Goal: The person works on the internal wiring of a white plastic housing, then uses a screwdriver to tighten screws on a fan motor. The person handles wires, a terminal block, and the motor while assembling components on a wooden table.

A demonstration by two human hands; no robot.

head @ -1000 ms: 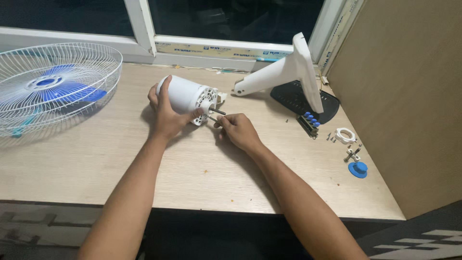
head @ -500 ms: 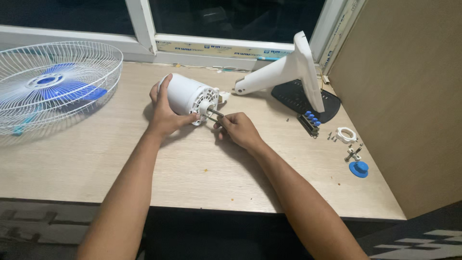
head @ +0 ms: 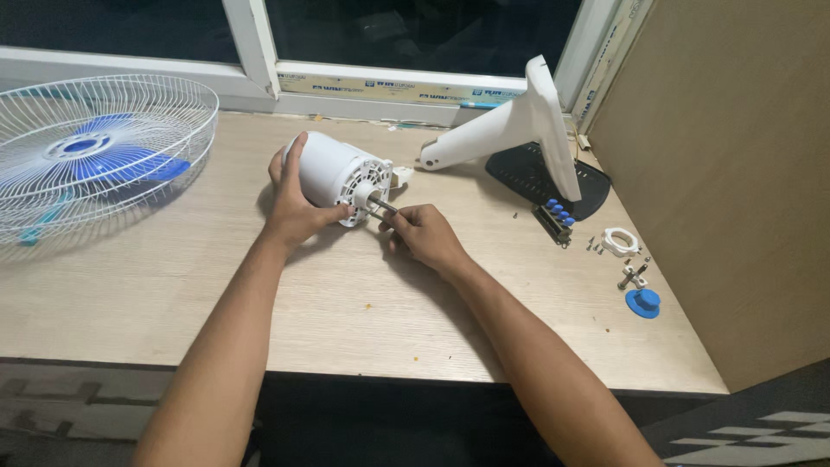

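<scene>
A pale wood-grain worktop (head: 259, 320) runs beneath a white-framed window (head: 259, 52) whose glass shows only darkness. A plain tan panel wall (head: 735, 173) closes the right side, and grey patterned floor (head: 761, 432) lies below.

Even indoor light from above falls on the pale wooden surface (head: 173, 294), bright enough to show its grain. The window (head: 415, 35) along the top of the frame is black, with faint reflections. Soft shadows lie under the wire fan guard (head: 104, 147) at upper left and beside the white motor housing (head: 333, 177). Focus is sharp throughout, with slight wide-angle bending at the edges.
</scene>
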